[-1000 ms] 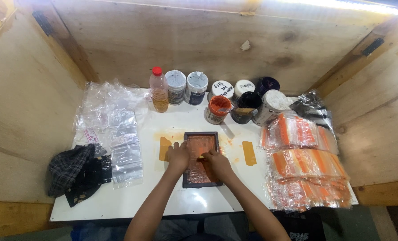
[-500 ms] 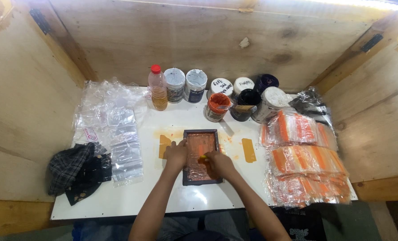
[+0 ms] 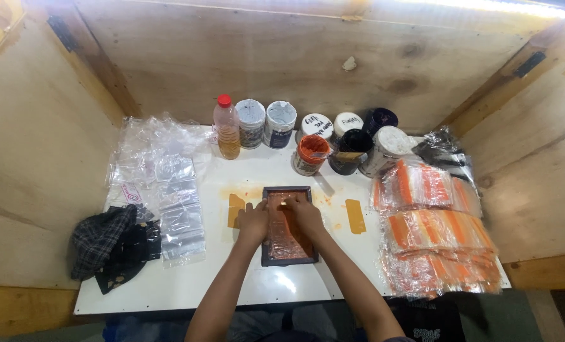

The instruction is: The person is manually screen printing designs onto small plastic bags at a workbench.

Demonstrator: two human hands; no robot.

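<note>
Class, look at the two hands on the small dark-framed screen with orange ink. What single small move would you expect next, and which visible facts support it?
Probably a short pull of the right hand down the framed screen toward the person. It appears to press something small near the top edge, though what is unclear. Orange ink covers the mesh below, and the left hand rests on the left edge of the frame as if steadying it.

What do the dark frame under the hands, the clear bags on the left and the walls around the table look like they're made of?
The frame looks like dark wood or metal, holding a fine mesh smeared with orange ink; which, I cannot tell. The clear bags look like thin glossy plastic: see-through, creased, catching light. The walls look like bare plywood, matt, with grain and knots showing. Both the left hand and right hand rest on the frame.
</note>
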